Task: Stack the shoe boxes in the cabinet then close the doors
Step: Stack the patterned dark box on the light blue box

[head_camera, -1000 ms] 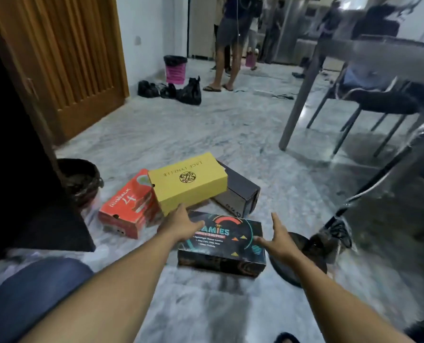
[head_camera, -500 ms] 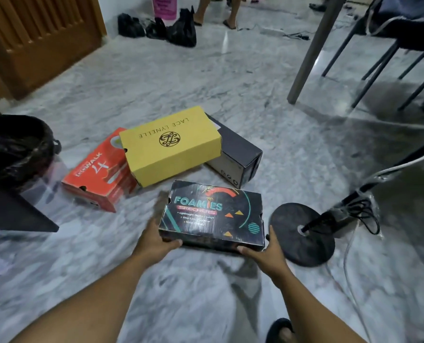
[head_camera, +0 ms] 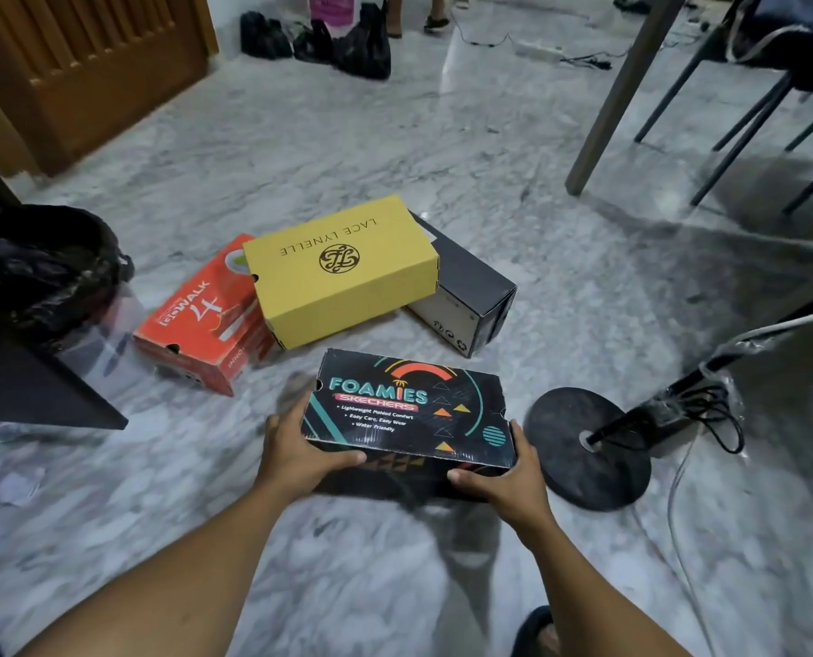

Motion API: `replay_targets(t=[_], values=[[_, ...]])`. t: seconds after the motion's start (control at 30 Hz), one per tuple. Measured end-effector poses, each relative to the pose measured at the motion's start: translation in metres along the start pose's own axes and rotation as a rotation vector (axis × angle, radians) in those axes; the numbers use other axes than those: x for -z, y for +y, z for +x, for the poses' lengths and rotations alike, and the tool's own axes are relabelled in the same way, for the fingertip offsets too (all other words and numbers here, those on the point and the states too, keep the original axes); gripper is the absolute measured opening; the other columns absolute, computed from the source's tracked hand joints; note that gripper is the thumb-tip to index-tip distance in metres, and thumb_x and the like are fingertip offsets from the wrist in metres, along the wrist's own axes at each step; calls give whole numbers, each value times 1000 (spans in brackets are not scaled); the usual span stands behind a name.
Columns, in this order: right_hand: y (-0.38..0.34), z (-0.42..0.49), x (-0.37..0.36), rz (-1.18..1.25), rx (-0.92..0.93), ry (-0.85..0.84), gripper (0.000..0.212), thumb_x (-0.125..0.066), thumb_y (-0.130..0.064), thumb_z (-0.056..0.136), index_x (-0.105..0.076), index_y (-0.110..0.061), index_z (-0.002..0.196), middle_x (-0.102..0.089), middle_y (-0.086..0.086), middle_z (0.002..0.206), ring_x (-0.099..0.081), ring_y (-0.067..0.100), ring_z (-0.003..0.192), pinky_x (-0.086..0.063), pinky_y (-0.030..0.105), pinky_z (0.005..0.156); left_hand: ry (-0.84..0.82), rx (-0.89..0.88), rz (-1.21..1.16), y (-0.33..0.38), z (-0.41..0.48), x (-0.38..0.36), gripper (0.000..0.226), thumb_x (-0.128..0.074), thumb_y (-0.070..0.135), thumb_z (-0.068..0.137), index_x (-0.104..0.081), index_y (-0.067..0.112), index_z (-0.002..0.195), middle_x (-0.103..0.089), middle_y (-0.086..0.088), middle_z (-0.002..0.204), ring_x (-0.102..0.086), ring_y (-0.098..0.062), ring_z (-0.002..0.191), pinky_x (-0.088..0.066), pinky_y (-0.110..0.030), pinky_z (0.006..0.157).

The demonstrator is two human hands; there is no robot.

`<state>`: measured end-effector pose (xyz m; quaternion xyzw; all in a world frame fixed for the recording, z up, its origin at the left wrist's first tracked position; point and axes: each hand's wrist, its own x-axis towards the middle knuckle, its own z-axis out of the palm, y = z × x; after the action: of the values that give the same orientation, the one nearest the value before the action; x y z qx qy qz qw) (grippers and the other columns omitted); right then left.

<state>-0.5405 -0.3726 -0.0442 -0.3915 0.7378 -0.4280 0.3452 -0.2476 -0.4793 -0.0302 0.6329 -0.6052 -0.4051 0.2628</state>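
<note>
1. The task was judged barely begun: the yellow box (head_camera: 343, 272), red box (head_camera: 205, 320) and dark box (head_camera: 473, 296) were left on the floor (head_camera: 347, 135).
2. The Foamies box (head_camera: 409, 410) was located just before them, near the floor.
3. It was grasped at both ends by the left hand (head_camera: 295, 452) and right hand (head_camera: 506, 476).

The Foamies box (head_camera: 409, 410) sits between the left hand (head_camera: 300, 448) and right hand (head_camera: 504, 476), with the stand base (head_camera: 584, 448) to its right, the Lace Lynelle box (head_camera: 343, 272) behind it, and the Walk box (head_camera: 201, 324) behind on the left.
</note>
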Motion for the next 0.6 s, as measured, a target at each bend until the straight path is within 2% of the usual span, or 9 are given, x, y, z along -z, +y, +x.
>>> replay_targets(t=[0.13, 0.23, 0.3, 0.37, 0.43, 0.5, 0.6], values=[[-3, -5, 3, 29, -12, -8, 93, -103, -45, 40, -61, -29, 121, -72, -3, 112, -66, 23, 112, -57, 49, 91, -18, -32, -33, 8, -7, 10, 122, -100, 47, 33, -46, 36, 143, -56, 3, 116, -39, -23, 129, -41, -45, 108], [-14, -13, 2, 76, 5, -12, 97, -104, -41, 40, -59, -28, 125, -71, 1, 115, -68, 25, 110, -58, 53, 86, -10, -52, -50, 10, -17, 25, 127, -94, 66, 25, -46, 37, 140, -66, 10, 120, -48, -23, 127, -44, -48, 107], [-28, -18, 0, 101, 39, -21, 94, -104, -37, 42, -59, -26, 124, -71, 3, 116, -69, 26, 108, -59, 55, 85, 7, -67, -64, 14, -24, 40, 135, -93, 70, 23, -40, 40, 144, -63, 7, 127, -49, -22, 128, -45, -48, 107], [-47, -24, -2, 126, 80, -36, 91, -105, -35, 42, -60, -28, 122, -70, 4, 117, -70, 25, 107, -59, 53, 84, 36, -95, -77, 26, -35, 62, 137, -95, 66, 25, -36, 43, 147, -57, 3, 128, -52, -19, 123, -47, -44, 106], [-71, -32, -9, 142, 122, -39, 101, -104, -41, 39, -57, -32, 128, -66, 4, 122, -68, 22, 111, -59, 51, 86, 98, -149, -60, 41, -49, 91, 134, -96, 60, 28, -39, 37, 147, -53, 0, 125, -51, -17, 118, -46, -39, 105], [-95, -43, -20, 167, 183, -48, 110, -103, -48, 35, -54, -36, 133, -64, 1, 126, -66, 18, 115, -59, 47, 89, 147, -213, -60, 53, -66, 128, 129, -98, 56, 30, -44, 34, 145, -55, 1, 124, -53, -16, 117, -47, -36, 103], [-133, -72, -42, 210, 272, -77, 109, -102, -53, 35, -53, -40, 132, -61, -6, 129, -62, 14, 118, -58, 45, 93, 218, -281, -51, 62, -99, 182, 119, -101, 48, 30, -49, 37, 137, -61, 7, 119, -60, -11, 111, -49, -30, 98]])
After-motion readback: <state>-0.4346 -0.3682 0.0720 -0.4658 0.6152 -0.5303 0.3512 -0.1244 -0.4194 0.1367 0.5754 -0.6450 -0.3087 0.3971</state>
